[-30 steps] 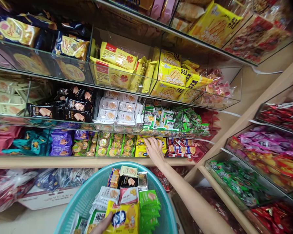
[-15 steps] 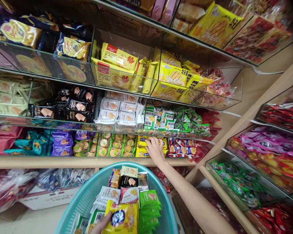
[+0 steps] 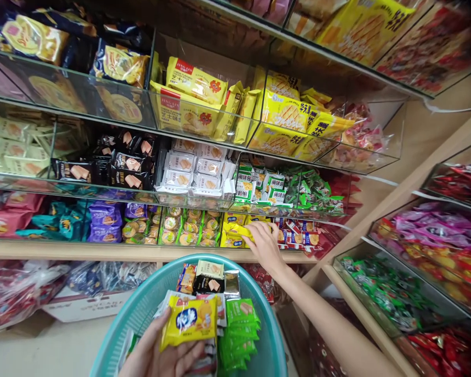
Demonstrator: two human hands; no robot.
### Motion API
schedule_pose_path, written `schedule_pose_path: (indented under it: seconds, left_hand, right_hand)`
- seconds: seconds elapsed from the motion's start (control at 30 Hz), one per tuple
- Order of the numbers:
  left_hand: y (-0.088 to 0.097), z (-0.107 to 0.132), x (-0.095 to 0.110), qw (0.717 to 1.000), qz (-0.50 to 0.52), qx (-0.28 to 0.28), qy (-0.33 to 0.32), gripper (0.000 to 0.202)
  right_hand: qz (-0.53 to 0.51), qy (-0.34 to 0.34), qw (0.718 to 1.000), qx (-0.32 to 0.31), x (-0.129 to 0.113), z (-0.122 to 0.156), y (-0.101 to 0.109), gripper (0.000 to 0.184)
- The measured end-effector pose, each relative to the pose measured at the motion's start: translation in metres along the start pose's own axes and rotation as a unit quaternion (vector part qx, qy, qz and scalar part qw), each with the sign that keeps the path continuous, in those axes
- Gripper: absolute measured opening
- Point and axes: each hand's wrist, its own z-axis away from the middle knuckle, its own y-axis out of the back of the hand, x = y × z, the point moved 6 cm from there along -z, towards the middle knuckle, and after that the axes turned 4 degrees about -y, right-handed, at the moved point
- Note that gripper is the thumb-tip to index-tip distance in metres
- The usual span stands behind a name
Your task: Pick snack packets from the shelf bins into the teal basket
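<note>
My left hand (image 3: 151,343) holds a yellow snack packet (image 3: 194,320) with a blue and white print, thumb on its edge and fingers beneath, above a teal plastic basket (image 3: 109,335). In the basket lie green wafer packets (image 3: 241,335), a black packet (image 3: 209,284), a cream packet (image 3: 210,268) and a silver one (image 3: 232,285). My right hand (image 3: 266,245) reaches to the lowest shelf. Its fingers close on the end of another yellow packet (image 3: 237,230), raised slightly at the front of its bin of similar packets.
Clear-fronted bins of wrapped snacks fill the shelves, with white packets (image 3: 208,175) and yellow waffle packets (image 3: 284,118) above. More bins with green sweets (image 3: 388,288) line the right side. A white carton (image 3: 88,306) and bagged goods (image 3: 18,293) sit below the bottom shelf.
My left hand has risen with its yellow packet, showing more of the palm. My right hand has shifted slightly right and now has a yellow packet by its end. The view has shifted slightly.
</note>
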Motion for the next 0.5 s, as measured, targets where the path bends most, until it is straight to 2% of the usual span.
schedule_pose_path:
  seconds: [0.07,0.13,0.17,0.23,0.3,0.33,0.4,0.5]
  left_hand:
    - [-0.003,-0.004,0.004,0.999,-0.032,-0.003,-0.022,0.061]
    - [-0.008,-0.006,0.007,0.997,-0.069,-0.011,-0.038,0.059]
    - [-0.011,-0.007,0.008,0.996,-0.081,-0.016,-0.043,0.059]
    - [-0.016,-0.007,0.008,0.995,-0.088,-0.023,-0.044,0.061]
    - [-0.019,-0.007,0.007,0.995,-0.090,-0.032,-0.042,0.061]
    - [-0.020,-0.007,0.007,0.994,-0.091,-0.036,-0.041,0.061]
    - [-0.020,-0.007,0.004,0.994,-0.091,-0.043,-0.037,0.060]
    - [-0.016,-0.009,0.001,0.995,-0.080,-0.050,-0.029,0.059]
  right_hand:
    - [-0.067,-0.046,0.996,-0.022,-0.012,0.002,0.020,0.019]
    - [-0.179,-0.109,0.975,-0.075,-0.026,0.005,0.034,0.023]
    - [-0.256,-0.136,0.950,-0.116,-0.035,0.007,0.037,0.025]
    - [-0.407,-0.172,0.870,-0.219,-0.058,0.013,0.036,0.029]
    - [-0.499,-0.194,0.784,-0.313,-0.079,0.022,0.031,0.031]
    - [-0.520,-0.204,0.753,-0.348,-0.086,0.026,0.029,0.032]
    - [-0.536,-0.211,0.716,-0.394,-0.096,0.034,0.023,0.033]
    - [-0.545,-0.192,0.699,-0.422,-0.102,0.039,0.014,0.036]
